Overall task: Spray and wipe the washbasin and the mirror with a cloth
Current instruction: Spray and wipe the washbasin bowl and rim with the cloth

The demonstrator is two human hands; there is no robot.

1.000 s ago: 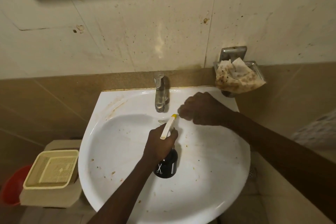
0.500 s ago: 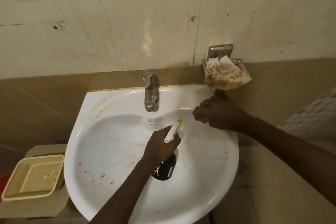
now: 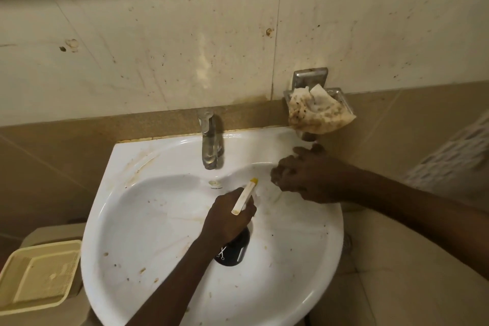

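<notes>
Left hand [image 3: 227,219] wrapped around a black spray bottle [image 3: 232,251] over the stained white washbasin [image 3: 137,241], right hand [image 3: 309,177] loosely curled on the basin's back rim, soiled cloth [image 3: 317,114] in the wall soap dish [image 3: 341,95] above.

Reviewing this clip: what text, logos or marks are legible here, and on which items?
No words can be read.
Spray bottle, in the left hand: white crossed-scissors symbol and a white bar, no legible lettering.
Washbasin: small dark brand print below the overflow hole, too small to read.
</notes>
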